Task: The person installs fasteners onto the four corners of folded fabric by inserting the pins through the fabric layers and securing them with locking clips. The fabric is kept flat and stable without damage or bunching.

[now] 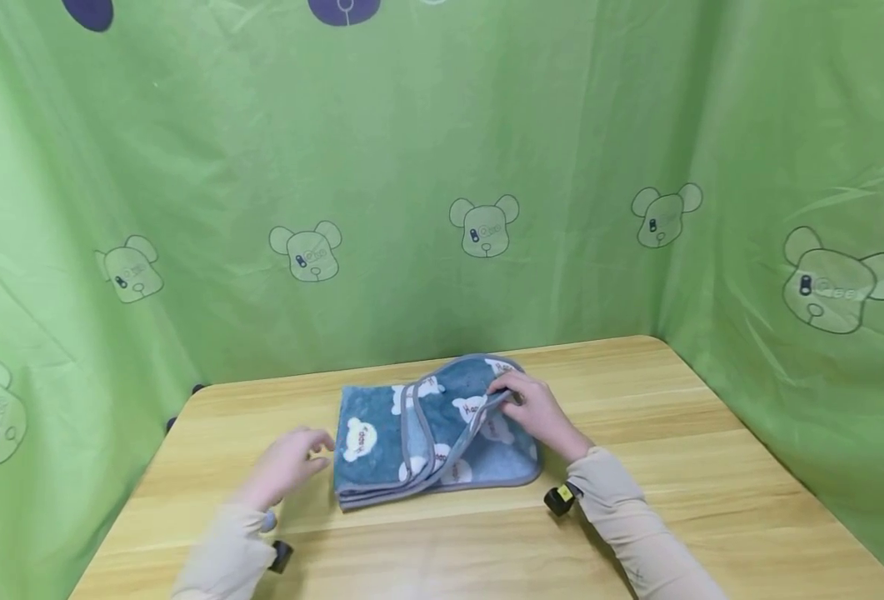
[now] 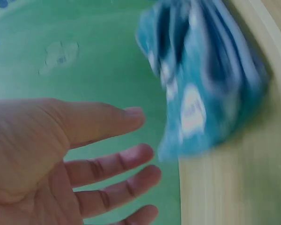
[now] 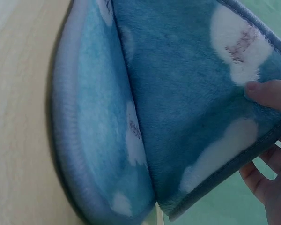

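Observation:
A folded teal fleece blanket (image 1: 374, 450) with white bear-head patches and grey-blue edging lies on the table. My right hand (image 1: 533, 408) pinches a top layer's edge and lifts it, so that a lighter blue face shows beneath. In the right wrist view the thumb presses on the blanket (image 3: 178, 79) near its bound edge, with fingers behind. Just off the blanket's left end is my left hand (image 1: 287, 462), its fingers spread and holding nothing. A gap separates thumb and fingers from the blanket (image 2: 192, 112) in the left wrist view.
The wooden table (image 1: 711, 500) extends around the blanket on all sides. A green curtain (image 1: 397, 308) printed with bear heads encloses its back and both sides. Dark wrist devices sit at both cuffs.

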A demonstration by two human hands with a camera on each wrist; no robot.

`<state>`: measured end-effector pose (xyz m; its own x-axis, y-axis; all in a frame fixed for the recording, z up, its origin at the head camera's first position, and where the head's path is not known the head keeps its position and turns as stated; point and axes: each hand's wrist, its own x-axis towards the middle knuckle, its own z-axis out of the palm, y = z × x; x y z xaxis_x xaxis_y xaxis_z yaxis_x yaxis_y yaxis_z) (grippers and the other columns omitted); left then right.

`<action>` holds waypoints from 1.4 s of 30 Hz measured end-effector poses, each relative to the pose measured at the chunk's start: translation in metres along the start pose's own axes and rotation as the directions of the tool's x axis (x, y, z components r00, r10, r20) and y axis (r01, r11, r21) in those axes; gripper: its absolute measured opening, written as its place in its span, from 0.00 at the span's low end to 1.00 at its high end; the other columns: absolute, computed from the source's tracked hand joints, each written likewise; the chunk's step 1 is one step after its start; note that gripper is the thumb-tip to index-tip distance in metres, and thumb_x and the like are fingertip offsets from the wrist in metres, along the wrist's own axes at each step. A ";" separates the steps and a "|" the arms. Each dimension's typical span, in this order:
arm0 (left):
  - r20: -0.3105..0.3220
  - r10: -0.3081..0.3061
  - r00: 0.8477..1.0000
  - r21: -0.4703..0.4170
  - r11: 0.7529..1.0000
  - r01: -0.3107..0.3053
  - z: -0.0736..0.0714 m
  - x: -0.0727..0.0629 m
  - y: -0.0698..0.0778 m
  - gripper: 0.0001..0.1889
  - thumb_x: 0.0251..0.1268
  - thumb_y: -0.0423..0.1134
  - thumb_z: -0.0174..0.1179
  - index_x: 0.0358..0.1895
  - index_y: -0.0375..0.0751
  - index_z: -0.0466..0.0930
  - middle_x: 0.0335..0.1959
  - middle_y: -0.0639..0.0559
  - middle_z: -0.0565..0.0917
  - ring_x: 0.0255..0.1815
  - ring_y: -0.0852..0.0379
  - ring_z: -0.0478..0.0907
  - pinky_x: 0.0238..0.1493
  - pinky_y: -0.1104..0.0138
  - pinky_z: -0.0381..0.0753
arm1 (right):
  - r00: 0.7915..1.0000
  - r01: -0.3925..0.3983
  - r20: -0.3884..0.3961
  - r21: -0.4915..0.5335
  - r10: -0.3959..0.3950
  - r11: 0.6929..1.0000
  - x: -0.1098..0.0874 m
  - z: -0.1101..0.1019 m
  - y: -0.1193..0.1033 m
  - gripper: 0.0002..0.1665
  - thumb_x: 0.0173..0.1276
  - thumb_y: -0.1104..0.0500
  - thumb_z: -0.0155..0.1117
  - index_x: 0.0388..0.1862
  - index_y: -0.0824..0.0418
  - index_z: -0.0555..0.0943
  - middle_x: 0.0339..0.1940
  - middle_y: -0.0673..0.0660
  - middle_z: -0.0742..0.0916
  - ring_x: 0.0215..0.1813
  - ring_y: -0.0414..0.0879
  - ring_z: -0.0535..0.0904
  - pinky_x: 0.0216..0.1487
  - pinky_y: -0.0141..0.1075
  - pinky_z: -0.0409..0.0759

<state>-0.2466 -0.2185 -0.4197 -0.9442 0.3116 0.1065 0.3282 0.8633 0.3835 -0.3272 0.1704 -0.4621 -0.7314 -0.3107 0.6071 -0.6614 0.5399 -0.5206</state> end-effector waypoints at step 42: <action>0.099 -0.119 0.988 0.034 0.993 0.116 -0.019 -0.028 -0.044 0.12 0.59 0.28 0.62 0.47 0.34 0.79 0.37 0.45 0.82 0.39 0.50 0.80 0.44 0.54 0.81 | 1.000 -0.018 0.022 -0.004 0.018 1.000 -0.001 -0.002 -0.001 0.16 0.53 0.73 0.67 0.39 0.59 0.84 0.43 0.57 0.88 0.50 0.54 0.83 0.55 0.48 0.81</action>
<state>-0.2350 -0.2727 -0.4222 -0.9691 0.2446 -0.0310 0.2173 0.9067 0.3614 -0.3256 0.1716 -0.4606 -0.7465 -0.3185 0.5842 -0.6477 0.5487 -0.5286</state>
